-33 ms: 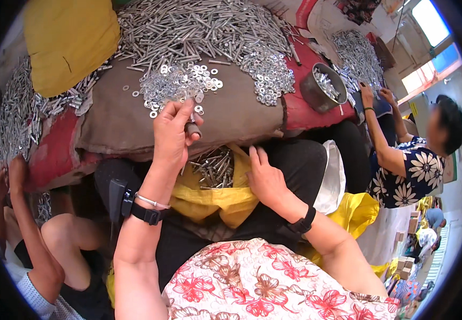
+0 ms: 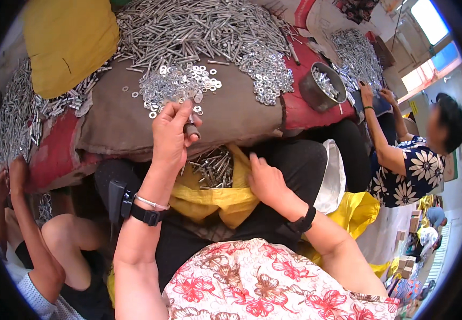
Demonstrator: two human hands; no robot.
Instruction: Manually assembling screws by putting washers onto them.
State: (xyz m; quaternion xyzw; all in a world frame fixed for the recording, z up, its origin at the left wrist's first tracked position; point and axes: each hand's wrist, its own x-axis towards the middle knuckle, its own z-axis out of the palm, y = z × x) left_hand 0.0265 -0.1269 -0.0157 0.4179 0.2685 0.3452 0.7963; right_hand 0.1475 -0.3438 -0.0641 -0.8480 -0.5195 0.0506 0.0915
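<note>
My left hand point(image 2: 171, 130) is raised at the near edge of the brown cloth-covered work surface point(image 2: 119, 128). Its thumb and forefinger pinch a small metal piece, seemingly a bolt point(image 2: 190, 118), mostly hidden by the fingers. A brown sleeve point(image 2: 191, 130) wraps one fingertip. Just beyond the fingertips lies a heap of flat washers point(image 2: 169, 85). My right hand point(image 2: 268, 184) is at the right edge of a yellow bag point(image 2: 209, 200) on my lap, fingers loosely bent and slightly apart, with nothing visible in them. Loose bolts point(image 2: 215, 168) lie in the bag's mouth.
A large pile of bolts point(image 2: 199, 26) covers the back, with nuts point(image 2: 265, 77) at its right. A metal pot point(image 2: 311, 96) holds more pieces. Co-workers' hands point(image 2: 369, 93) work at the right and other hands point(image 2: 15, 176) at the left. A yellow sheet point(image 2: 71, 42) lies back left.
My right hand's fingers have bent in from a straighter pose, beside the bag. My left hand has barely shifted and keeps its pinch.
</note>
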